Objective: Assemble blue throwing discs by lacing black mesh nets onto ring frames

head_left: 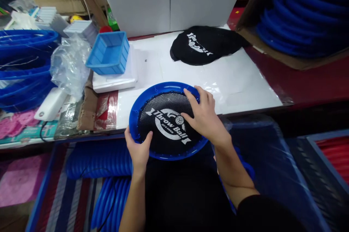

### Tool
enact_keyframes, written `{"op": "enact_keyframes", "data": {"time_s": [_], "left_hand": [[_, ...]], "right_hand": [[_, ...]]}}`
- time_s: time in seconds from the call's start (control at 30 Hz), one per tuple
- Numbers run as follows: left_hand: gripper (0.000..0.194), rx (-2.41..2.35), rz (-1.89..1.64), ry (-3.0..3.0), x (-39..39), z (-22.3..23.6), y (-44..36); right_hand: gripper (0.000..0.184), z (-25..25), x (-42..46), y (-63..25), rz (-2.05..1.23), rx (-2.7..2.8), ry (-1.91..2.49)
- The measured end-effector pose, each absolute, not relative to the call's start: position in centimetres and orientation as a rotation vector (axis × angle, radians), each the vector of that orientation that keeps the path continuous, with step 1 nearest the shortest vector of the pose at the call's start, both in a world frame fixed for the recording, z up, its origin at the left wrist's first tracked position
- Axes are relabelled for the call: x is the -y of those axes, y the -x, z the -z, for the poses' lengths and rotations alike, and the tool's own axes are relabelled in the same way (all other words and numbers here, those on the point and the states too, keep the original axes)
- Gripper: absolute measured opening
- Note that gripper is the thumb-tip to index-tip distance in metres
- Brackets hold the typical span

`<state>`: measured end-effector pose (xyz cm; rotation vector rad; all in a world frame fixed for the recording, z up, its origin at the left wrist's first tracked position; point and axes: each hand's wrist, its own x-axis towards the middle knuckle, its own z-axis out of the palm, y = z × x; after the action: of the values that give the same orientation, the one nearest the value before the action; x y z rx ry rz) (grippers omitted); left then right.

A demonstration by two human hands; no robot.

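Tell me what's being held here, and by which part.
A blue-rimmed Throw Ball disc, by its rim: the left grip holds the lower left edge; the right grip spreads over the right edge, though how firmly is unclear.

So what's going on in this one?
A person has both hands on a blue hoop with black "Throw Ball" mesh inside it. The left hand holds the left edge; the right hand spreads over the upper-right rim. Beyond, black printed fabric lies on the white work surface, near a stack of blue hoops in a box.
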<state>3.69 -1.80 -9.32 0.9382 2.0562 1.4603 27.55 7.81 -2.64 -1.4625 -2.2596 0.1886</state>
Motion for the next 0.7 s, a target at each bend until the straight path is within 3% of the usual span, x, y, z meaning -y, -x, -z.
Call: {"op": "enact_keyframes", "data": {"time_s": [0.27,0.53,0.7], "left_hand": [[0.076,-2.139,-1.496,-0.990,0.8,9.2,-3.7],[0.085,-1.960,-1.340,-0.936,2.2,9.0,-2.2],[0.083,-2.214,-1.363,-0.993,1.0,8.6,-3.4]], "right_hand": [[0.080,4.3,-7.3,-26.1,-0.114,2.102,1.513],[0.088,4.4,-6.7,-29.8,-0.542,2.011,1.386],[0.083,5.9,-6.7,-28.3,-0.197,1.981,1.477]]}}
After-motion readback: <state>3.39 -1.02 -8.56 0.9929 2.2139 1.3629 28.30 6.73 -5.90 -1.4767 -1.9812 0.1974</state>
